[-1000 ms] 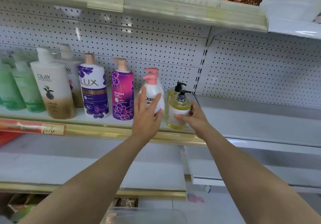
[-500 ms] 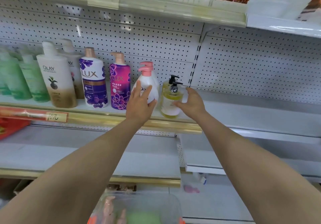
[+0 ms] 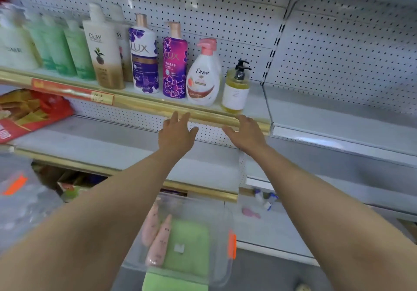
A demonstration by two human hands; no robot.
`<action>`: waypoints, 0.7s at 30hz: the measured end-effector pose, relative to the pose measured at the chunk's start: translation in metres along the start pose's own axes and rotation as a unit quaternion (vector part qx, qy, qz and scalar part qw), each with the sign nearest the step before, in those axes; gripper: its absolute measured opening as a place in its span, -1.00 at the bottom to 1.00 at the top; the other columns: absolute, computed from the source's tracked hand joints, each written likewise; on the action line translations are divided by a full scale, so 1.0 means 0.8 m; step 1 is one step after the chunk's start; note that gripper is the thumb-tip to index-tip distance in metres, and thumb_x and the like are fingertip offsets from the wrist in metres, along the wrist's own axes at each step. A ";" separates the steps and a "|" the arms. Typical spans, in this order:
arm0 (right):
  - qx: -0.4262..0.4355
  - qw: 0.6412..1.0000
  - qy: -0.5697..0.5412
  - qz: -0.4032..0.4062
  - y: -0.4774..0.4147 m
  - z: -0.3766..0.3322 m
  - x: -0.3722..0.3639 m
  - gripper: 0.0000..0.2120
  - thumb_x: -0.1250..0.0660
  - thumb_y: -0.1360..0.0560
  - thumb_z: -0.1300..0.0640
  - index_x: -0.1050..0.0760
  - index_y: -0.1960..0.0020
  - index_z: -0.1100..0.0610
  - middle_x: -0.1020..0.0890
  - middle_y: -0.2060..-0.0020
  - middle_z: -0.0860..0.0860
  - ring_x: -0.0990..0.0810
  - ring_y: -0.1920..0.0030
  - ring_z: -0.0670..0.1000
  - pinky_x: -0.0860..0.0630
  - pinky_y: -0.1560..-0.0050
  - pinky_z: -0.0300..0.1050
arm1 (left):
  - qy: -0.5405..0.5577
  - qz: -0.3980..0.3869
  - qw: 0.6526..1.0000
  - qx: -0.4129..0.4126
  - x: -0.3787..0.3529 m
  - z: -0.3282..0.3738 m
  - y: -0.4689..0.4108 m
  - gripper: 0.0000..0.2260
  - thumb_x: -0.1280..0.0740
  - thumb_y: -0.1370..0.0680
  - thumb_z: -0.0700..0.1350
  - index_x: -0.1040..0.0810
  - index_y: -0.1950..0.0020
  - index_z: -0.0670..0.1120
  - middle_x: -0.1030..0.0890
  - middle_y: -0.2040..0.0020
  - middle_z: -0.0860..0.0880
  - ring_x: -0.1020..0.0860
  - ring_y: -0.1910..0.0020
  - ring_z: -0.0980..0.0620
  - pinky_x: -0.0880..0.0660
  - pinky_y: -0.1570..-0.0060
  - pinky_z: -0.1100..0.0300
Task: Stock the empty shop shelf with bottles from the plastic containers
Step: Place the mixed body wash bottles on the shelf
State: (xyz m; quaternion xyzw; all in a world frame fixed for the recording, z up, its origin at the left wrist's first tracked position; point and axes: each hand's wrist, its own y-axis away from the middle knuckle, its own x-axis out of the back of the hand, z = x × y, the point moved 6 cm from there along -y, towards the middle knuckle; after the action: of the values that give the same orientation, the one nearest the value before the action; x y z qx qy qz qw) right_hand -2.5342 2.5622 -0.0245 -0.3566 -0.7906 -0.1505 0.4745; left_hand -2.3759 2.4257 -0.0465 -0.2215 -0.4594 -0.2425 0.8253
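On the upper shelf [image 3: 146,106], in the head view, a row of bottles stands upright behind a gold front rail. From ten o'clock toward the centre come pale green bottles [image 3: 67,49] with blurred labels, then a white-and-gold Olay bottle [image 3: 103,53] printed OLAY. Next are a white-and-purple LUX bottle [image 3: 144,58] and a magenta LUX bottle [image 3: 174,65] whose small characters cannot be read. A white Dove bottle [image 3: 203,80] with a pink pump follows. Just beside it, at the row's right end, stands a yellow pump bottle [image 3: 235,89] with a black pump head; the print on its white label is too small to read. A yellow price tag [image 3: 101,97] on the rail at nine o'clock bears handwritten figures that are not clear.

Just below the rail, near the centre, the left hand [image 3: 176,136] and right hand [image 3: 247,135] reach forward. Their fingers are apart and relaxed, gripping nothing and touching no bottle.

At six o'clock a clear plastic container [image 3: 216,223] holds pink bottles [image 3: 158,238] lying beside a green pack [image 3: 187,243]. A red packet [image 3: 29,112] lies on the lower shelf at nine o'clock.
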 end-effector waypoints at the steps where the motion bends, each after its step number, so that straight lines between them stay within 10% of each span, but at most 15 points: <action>1: -0.008 1.000 0.002 -0.014 0.005 0.006 -0.014 -0.34 -0.25 -0.57 -0.22 -0.23 -0.56 0.06 -0.36 -0.48 0.09 -0.29 -0.50 0.13 -0.36 -0.38 0.07 | -0.004 -0.012 1.000 0.006 -0.009 -0.011 0.008 -0.47 -0.17 -0.63 0.14 -0.16 -0.57 0.07 -0.10 -0.59 -0.09 -0.11 -0.52 -0.23 -0.27 -0.36 -0.17; 13: -0.127 0.970 0.021 -0.208 0.068 0.100 -0.259 -0.40 -0.28 -0.57 -0.18 -0.31 -0.50 0.11 -0.43 -0.40 0.15 -0.40 -0.42 0.17 -0.39 -0.34 0.01 | -0.013 -0.228 0.970 0.082 -0.183 -0.168 0.065 -0.50 -0.19 -0.63 0.04 -0.20 -0.55 -0.04 -0.21 -0.55 -0.13 -0.20 -0.51 -0.16 -0.16 -0.47 -0.03; 21: -0.250 0.890 -0.055 -0.377 0.133 0.151 -0.466 -0.39 -0.27 -0.58 -0.20 -0.34 -0.50 0.12 -0.49 -0.42 0.06 -0.50 -0.35 0.08 -0.36 -0.11 -0.22 | 0.104 -0.320 0.900 0.277 -0.324 -0.322 0.137 -0.46 -0.29 -0.59 0.08 -0.26 -0.53 -0.01 -0.48 -0.39 -0.16 -0.47 -0.32 -0.18 -0.39 -0.30 0.03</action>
State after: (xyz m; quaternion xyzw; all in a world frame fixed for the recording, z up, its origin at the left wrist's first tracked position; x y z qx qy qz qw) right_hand -2.4264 2.5492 -0.4160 -0.1466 -0.8264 -0.4911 0.2333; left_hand -2.2613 2.4106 -0.4101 0.2012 -0.4658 -0.3782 0.7743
